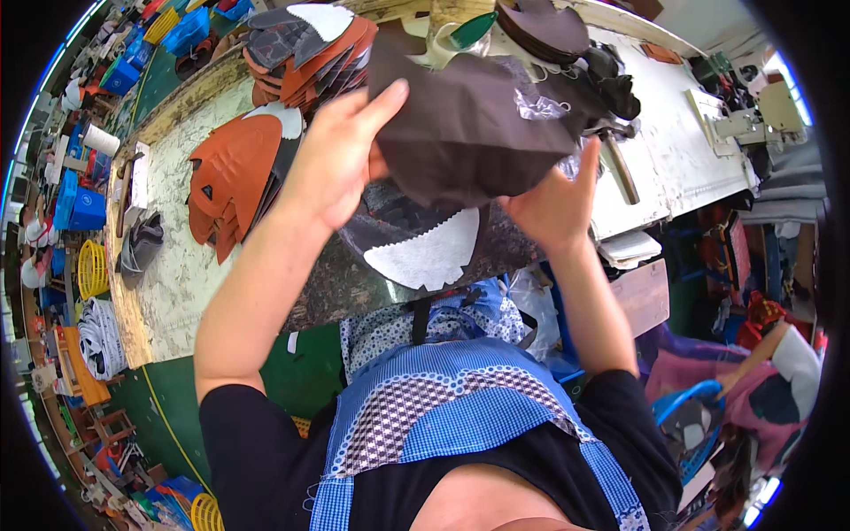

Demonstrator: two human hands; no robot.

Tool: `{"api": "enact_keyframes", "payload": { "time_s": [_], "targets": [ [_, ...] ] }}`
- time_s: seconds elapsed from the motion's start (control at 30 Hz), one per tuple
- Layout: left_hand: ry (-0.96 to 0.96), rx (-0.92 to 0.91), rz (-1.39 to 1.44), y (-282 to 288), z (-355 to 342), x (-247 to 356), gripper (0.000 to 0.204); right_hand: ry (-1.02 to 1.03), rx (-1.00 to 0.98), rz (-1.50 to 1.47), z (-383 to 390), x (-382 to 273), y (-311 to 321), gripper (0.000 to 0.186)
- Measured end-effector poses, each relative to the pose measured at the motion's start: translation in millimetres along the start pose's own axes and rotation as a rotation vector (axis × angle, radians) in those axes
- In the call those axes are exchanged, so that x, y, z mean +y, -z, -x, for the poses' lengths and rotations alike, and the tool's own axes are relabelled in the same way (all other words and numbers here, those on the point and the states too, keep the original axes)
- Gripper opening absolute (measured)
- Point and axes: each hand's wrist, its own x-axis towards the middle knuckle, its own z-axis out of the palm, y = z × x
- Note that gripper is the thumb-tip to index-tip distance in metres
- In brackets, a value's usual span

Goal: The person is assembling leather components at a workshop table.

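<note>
Both my hands hold up a dark brown leather-like piece [469,133] above the bench's near edge. My left hand [345,150] is closed on its left edge, the thumb lying on top. At the lower right edge, my right hand [562,199] grips it with the thumb raised; some of its fingers are hidden underneath. Below the piece lies a dark shoe-upper part with a white, zigzag-edged lining [429,252], partly covered. Orange-brown cut pieces [235,168] are fanned in a stack near my left forearm.
Another mixed stack of cut pieces [310,53] stands at the back left, and dark brown pieces [544,31] at the back. A metal rod [622,168] lies right of my right hand. At far right are a sewing machine [761,115] and a person beside a blue basket [695,416].
</note>
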Motion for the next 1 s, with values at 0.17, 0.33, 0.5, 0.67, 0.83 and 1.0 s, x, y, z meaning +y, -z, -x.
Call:
{"api": "enact_keyframes", "payload": {
  "time_s": [0.17, 0.33, 0.5, 0.67, 0.83, 1.0],
  "targets": [
    [0.163, 0.032, 0.351, 22.0, 43.5, -61.0, 0.035, 0.438, 0.041, 0.918, 29.4, 24.6, 0.6, 0.062],
    [-0.139, 0.211, 0.044, 11.1, 114.3, -91.0, 0.075, 0.176, 0.059, 1.283, 76.3, 19.1, 3.7, 0.048],
    [-0.125, 0.183, -0.426, 30.9, 151.5, -94.8, 0.029, -0.02, 0.048, 1.131, 75.7, 18.9, 7.5, 0.062],
    [-0.213, 0.378, -0.32, 36.9, 102.6, -95.9, 0.031, 0.184, 0.018, 1.113, 10.7, 31.7, -5.5, 0.058],
    [-0.149, 0.398, -0.29, 40.6, 97.3, -129.4, 0.035, 0.098, -0.012, 1.383, 5.5, 33.5, 22.9, 0.054],
    [-0.175, 0.416, -0.332, 41.2, 94.2, -140.1, 0.036, 0.163, 0.02, 1.371, 3.9, 40.8, 34.7, 0.056]
  ]
}}
